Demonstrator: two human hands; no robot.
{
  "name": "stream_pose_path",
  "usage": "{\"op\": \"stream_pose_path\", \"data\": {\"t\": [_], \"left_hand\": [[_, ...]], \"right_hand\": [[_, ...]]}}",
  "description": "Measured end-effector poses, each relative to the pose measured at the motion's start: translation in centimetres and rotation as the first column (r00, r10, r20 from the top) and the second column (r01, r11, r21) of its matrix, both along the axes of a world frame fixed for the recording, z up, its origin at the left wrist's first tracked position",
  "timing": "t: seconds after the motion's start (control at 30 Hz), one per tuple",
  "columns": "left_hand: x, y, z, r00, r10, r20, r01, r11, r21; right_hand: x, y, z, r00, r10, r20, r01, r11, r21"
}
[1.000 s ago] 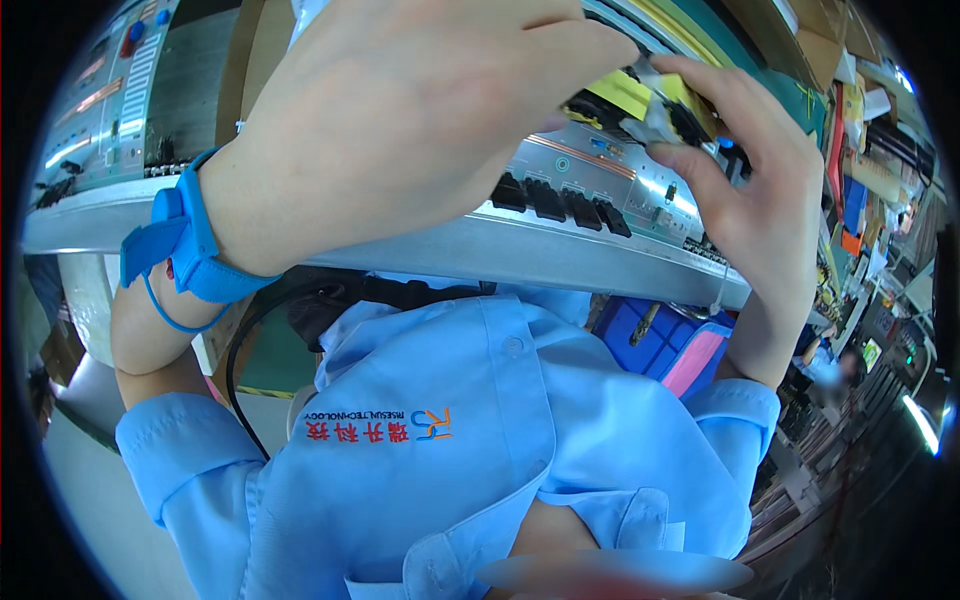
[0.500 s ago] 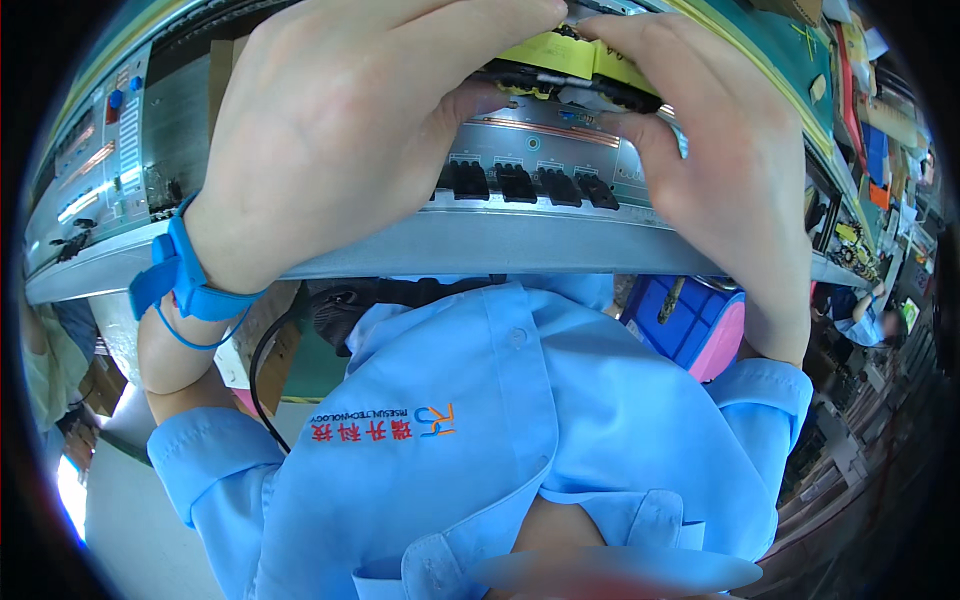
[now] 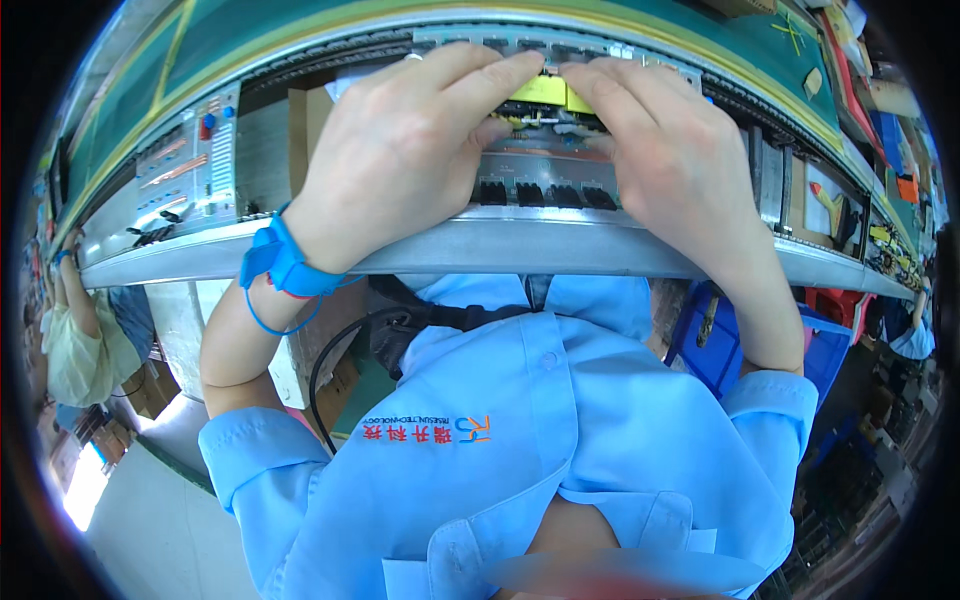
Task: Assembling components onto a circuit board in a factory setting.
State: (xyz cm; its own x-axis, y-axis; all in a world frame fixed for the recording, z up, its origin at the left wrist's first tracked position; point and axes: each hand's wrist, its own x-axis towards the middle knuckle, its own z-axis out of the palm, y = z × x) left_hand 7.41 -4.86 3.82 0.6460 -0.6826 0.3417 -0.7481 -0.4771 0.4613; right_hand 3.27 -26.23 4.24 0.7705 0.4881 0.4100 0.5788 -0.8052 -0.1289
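Both hands are closed around a yellow-topped, black-based electrical part, perhaps a transformer (image 3: 542, 92), at the bench's middle. My left hand (image 3: 405, 150) pinches its left end, thumb below and fingers on top. From the other side, my right hand (image 3: 675, 150) grips the right end in the same way. Under the part lies a circuit board (image 3: 545, 168) with a row of black components (image 3: 560, 195) along its near edge. My fingers cover the part's ends, and I cannot tell whether it touches the board. A blue wrist strap (image 3: 283, 268) with a cord circles my left wrist.
A metal rail (image 3: 520, 245) runs along the bench's near edge. Another circuit board (image 3: 190, 165) lies to the left, and a yellow-and-red tool (image 3: 828, 205) to the right. Beyond is a green mat (image 3: 330, 25). A blue bin (image 3: 700, 330) stands below the rail. Another person (image 3: 85, 345) is at far left.
The whole view has shifted, and my hands look smaller and farther off. The yellow-topped part stays between them and appears lower in the picture; more of the bench beyond shows.
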Motion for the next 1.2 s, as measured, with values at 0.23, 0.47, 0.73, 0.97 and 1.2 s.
{"op": "stream_pose_path", "data": {"t": [0.23,0.47,0.73,0.97,1.2], "left_hand": [[0.3,0.4,0.7,0.999,-0.032,0.034,0.031,0.999,0.018],[1.5,0.8,4.2,0.991,-0.132,-0.03,0.135,0.961,0.242],[17.3,1.2,9.5,0.883,0.255,0.395,-0.322,0.94,0.114],[28.7,-4.5,8.8,0.725,0.443,0.527,-0.684,0.555,0.474],[33.4,-7.0,7.6,0.71,0.509,0.486,-0.702,0.457,0.547]], "right_hand": [[1.0,-0.3,1.1,0.975,0.034,-0.222,-0.036,0.999,-0.004],[-0.3,-1.5,1.1,0.976,0.041,-0.214,-0.019,0.994,0.104],[-1.8,-5.0,5.4,0.996,0.073,-0.052,-0.076,0.995,-0.061],[1.0,-5.7,5.9,0.951,0.3,-0.07,-0.3,0.954,0.011],[1.4,-6.0,4.3,0.918,0.218,0.33,-0.15,0.964,-0.221]]}}
